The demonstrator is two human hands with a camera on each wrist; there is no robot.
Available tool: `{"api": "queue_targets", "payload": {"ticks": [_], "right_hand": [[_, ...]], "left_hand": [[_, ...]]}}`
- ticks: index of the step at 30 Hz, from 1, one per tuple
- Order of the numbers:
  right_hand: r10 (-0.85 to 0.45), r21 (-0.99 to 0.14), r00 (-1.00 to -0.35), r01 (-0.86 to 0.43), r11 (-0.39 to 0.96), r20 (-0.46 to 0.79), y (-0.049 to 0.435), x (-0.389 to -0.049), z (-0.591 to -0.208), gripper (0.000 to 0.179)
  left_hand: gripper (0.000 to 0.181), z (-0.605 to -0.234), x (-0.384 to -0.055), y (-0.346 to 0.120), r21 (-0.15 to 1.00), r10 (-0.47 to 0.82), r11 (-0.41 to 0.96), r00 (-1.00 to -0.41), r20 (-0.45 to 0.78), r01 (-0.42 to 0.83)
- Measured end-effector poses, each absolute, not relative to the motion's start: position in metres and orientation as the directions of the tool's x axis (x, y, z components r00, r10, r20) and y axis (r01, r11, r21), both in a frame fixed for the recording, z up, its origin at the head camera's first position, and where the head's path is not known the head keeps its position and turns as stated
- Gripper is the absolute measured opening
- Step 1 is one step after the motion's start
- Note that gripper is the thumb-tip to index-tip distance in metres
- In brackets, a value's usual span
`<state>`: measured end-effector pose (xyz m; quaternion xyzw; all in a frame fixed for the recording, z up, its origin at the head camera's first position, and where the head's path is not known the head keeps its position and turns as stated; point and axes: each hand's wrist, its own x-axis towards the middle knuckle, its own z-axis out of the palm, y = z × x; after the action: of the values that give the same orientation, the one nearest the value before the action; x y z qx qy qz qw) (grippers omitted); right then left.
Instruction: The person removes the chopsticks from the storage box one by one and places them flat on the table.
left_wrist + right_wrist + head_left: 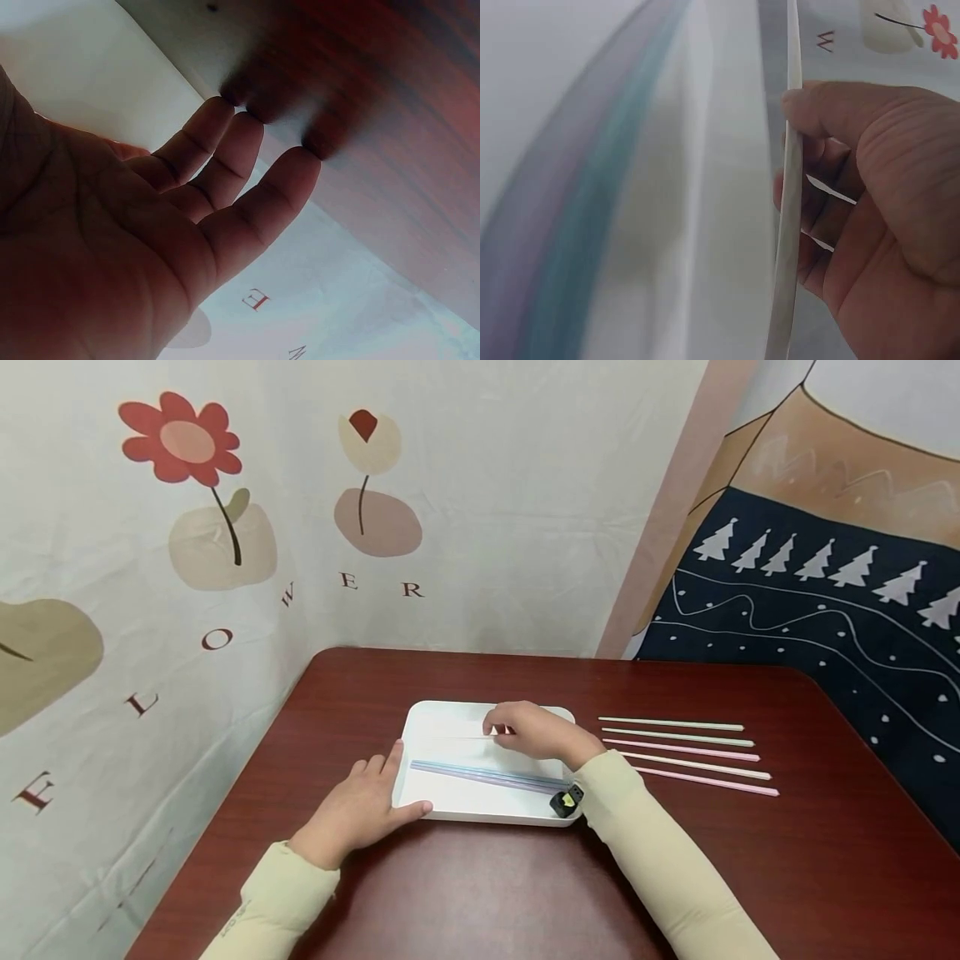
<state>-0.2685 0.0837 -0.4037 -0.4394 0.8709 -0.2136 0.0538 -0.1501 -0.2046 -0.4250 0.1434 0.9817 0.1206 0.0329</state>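
Note:
My left hand rests at the left side of a white tray, fingers spread along the rim and thumb at the near corner. In the left wrist view its fingers are extended. Over the far half of the tray, my right hand pinches a thin whitish chopstick between thumb and fingers. That chopstick shows only faintly against the white tray in the head view. Blue and purple chopsticks lie side by side across the tray, with their right ends near the right wrist.
Right of the tray, several green, pink and cream chopsticks lie spaced in a row on the dark red table. A black wrist device hangs over the tray's near right corner. Printed curtains stand behind the table.

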Motion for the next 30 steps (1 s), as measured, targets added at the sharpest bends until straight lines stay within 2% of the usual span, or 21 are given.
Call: {"api": "queue_targets", "payload": {"ticks": [6,13,24,30], "right_hand": [[-0.776,-0.432,-0.620,-0.736,0.522,0.117,0.093,-0.264,-0.385,0.016],[-0.734,-0.425,-0.675,-0.687,0.590,0.071,0.104,-0.259,-0.370,0.016],[-0.644,-0.435,-0.765,-0.584,0.685,0.010,0.138,-0.252,-0.366,0.018],[-0.639,-0.432,-0.769,-0.583,0.688,0.020,0.161,-0.246,-0.369,0.017]], "left_hand": [[0.114,-0.425,-0.151,-0.205,0.240,0.291,0.931,-0.956,-0.032,0.276],[0.116,-0.425,-0.150,-0.204,0.243,0.291,0.931,-0.956,-0.041,0.273],[0.116,-0.426,-0.150,-0.206,0.242,0.291,0.931,-0.956,-0.032,0.275],[0.115,-0.426,-0.149,-0.205,0.245,0.293,0.929,-0.956,-0.031,0.277]]}}
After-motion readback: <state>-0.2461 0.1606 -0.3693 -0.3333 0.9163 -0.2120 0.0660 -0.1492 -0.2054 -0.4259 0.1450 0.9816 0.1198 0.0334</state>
